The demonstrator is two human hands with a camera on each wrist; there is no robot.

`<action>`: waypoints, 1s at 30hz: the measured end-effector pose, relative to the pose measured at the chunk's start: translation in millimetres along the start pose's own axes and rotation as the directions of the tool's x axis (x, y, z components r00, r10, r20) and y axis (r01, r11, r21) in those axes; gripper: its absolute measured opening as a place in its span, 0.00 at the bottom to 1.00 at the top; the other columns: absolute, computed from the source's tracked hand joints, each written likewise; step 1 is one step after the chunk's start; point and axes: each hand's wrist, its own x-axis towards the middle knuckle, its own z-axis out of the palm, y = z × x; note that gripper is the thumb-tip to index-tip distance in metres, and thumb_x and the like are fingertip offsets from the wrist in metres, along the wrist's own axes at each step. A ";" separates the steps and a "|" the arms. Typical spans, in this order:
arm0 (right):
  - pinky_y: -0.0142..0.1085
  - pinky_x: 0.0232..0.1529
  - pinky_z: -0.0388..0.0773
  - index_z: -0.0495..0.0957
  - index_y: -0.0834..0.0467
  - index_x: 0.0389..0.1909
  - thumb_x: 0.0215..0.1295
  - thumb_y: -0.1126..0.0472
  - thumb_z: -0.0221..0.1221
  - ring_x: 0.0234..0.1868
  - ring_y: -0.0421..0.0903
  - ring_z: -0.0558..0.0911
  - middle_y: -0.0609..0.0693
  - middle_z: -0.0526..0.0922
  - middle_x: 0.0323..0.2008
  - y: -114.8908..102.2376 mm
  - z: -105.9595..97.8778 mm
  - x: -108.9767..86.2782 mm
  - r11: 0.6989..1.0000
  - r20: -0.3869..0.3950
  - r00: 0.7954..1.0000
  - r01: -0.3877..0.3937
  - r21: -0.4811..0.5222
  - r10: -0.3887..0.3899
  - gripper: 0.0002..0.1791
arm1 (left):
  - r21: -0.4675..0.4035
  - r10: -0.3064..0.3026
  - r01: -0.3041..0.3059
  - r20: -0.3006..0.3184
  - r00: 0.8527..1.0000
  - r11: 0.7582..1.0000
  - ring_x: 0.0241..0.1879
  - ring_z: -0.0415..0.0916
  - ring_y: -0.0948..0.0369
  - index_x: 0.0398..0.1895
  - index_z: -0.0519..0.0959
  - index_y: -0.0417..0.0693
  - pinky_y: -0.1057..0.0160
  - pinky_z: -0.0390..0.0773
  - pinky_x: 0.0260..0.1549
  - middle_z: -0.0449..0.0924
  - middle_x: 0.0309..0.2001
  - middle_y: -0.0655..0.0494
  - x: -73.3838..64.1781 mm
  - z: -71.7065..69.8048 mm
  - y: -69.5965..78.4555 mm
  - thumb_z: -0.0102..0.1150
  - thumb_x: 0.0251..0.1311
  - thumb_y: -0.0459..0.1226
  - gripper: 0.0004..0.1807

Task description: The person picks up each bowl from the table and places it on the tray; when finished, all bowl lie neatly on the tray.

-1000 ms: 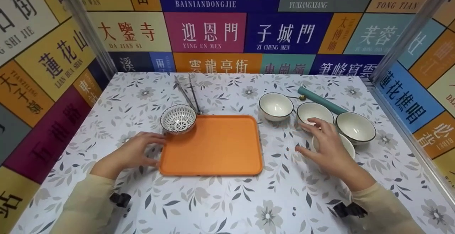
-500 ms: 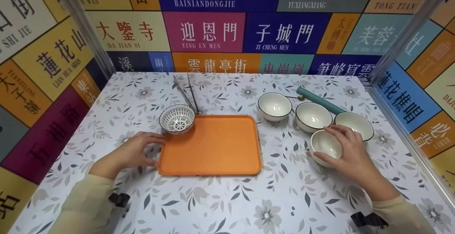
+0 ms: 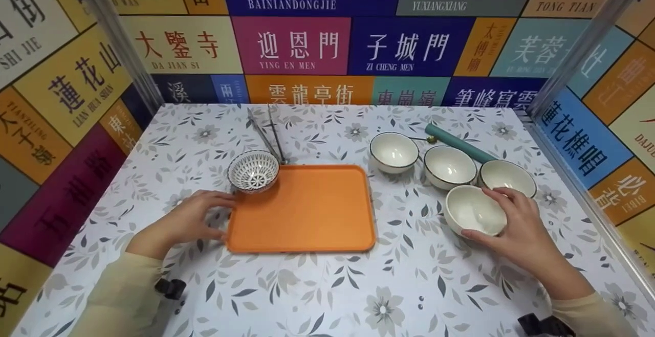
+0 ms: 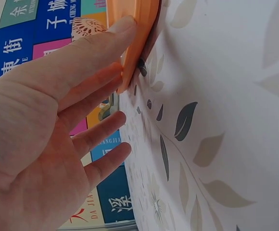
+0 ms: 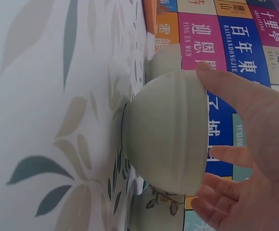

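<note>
My left hand is beside the left edge of an orange tray, its fingers loosely spread. In the left wrist view the thumb lies against the tray's rim. My right hand holds the right side of a white bowl, with thumb and fingers set across its rim. The right wrist view shows that bowl from the side, bottom toward the table, thumb at one side of the rim. A black-patterned bowl overlaps the tray's back left corner.
Behind the held bowl stand three dark-rimmed white bowls, the left, the middle and the right close together. A green rolled tube lies behind them. Two thin metal sticks lie behind the tray. Printed walls border the table.
My right hand has come down from over the bowls to the front white bowl, then shifted right along its rim. The bowl stays in place. My left hand has hardly moved.
</note>
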 end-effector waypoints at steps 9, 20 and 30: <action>0.78 0.59 0.63 0.61 0.67 0.76 0.42 0.38 0.80 0.67 0.77 0.63 0.73 0.62 0.68 8.7 2.8 -5.5 0.994 0.076 0.992 -0.105 0.010 0.104 0.65 | -0.007 -0.006 0.006 -0.009 1.000 1.000 0.69 0.67 0.38 0.61 0.82 0.43 0.34 0.65 0.70 0.77 0.67 0.43 -0.9 -0.2 -0.2 0.80 0.44 0.35 0.35; 0.71 0.60 0.66 0.57 0.65 0.77 0.41 0.41 0.82 0.67 0.74 0.67 0.72 0.63 0.70 13.9 9.5 -4.7 0.973 0.074 0.980 -0.195 0.127 0.187 0.67 | -0.007 -0.016 0.016 -0.005 1.000 1.000 0.70 0.67 0.38 0.61 0.82 0.44 0.34 0.64 0.71 0.77 0.68 0.44 -0.3 -0.5 0.6 0.81 0.44 0.36 0.35; 0.63 0.60 0.67 0.57 0.64 0.78 0.40 0.44 0.83 0.65 0.69 0.69 0.70 0.67 0.68 13.2 14.5 -8.4 0.954 0.041 0.973 -0.232 0.187 0.228 0.67 | -0.008 0.004 -0.004 -0.014 1.000 1.000 0.69 0.67 0.38 0.61 0.82 0.42 0.33 0.64 0.71 0.77 0.67 0.44 -0.3 -0.1 0.3 0.82 0.44 0.38 0.36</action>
